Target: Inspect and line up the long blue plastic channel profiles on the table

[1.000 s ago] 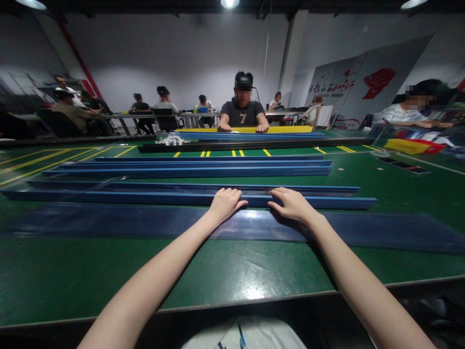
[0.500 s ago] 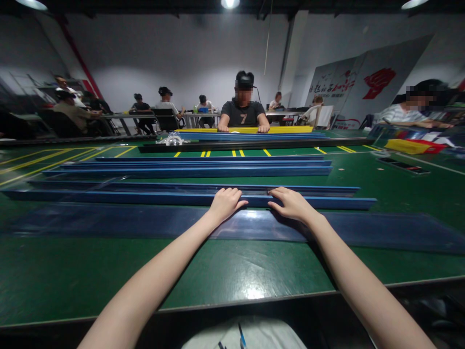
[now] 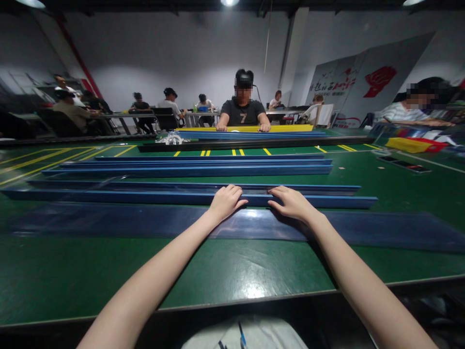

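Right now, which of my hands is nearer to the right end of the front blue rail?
Right. Your right hand is at the front blue rail, left of its right end; your left hand is at it too, but farther left.

Smooth plas. rail (image 3: 257,200), glossy clear strip (image 3: 250,226), shiny tbl (image 3: 254,274)

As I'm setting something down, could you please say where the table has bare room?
Bare table shows between strip and near edge, beside the forearms, and right of the rails, before the phone. It's crowded around left hand and right hand.
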The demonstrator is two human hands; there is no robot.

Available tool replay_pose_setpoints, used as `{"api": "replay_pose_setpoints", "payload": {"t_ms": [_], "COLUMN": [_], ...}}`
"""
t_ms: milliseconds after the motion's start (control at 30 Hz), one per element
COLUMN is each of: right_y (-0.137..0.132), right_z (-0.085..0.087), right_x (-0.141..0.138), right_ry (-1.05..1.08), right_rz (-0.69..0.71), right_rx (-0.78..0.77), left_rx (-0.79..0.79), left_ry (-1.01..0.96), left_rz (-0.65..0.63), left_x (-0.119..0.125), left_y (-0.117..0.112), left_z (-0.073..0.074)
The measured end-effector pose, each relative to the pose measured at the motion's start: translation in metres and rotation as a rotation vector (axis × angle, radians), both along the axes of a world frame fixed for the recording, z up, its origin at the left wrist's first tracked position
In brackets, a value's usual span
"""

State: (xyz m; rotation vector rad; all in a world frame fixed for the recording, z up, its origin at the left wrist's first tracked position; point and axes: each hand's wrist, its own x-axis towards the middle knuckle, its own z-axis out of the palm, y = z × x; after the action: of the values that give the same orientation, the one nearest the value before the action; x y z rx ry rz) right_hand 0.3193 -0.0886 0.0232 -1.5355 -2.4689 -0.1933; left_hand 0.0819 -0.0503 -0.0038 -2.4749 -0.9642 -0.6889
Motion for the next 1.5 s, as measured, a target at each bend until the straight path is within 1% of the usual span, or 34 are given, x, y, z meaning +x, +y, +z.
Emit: {"api": "replay_pose_setpoints", "payload": {"t_ms": [267, 500, 733, 1500], "right_y": [0.0001, -0.0005, -0.0005, 0.0026], "right_z": [0.0001, 0.0001, 0.0007, -0.0029], "right_x": [0.0001, -0.0002, -0.0008, 0.0008], "right_ry": [-0.013, -0.011, 0.0, 0.0], "right_rz": [0.004, 0.003, 0.001, 0.004], "right_rx": [0.004, 0.01, 0.01, 0.015], "left_rx": [-0.011, -0.019, 0.009, 0.015], "left_ry": [0.01, 0.041, 0.067, 0.081], "left_rz": [-0.053, 0.0, 0.034, 0.047], "left_x": [-0.0008, -0.0002, 0.0015, 0.0024], "left_y": [-0.0001, -0.0005, -0.0016, -0.0024], "left_z": [0.0016, 0.0005, 0.0023, 0.002]}}
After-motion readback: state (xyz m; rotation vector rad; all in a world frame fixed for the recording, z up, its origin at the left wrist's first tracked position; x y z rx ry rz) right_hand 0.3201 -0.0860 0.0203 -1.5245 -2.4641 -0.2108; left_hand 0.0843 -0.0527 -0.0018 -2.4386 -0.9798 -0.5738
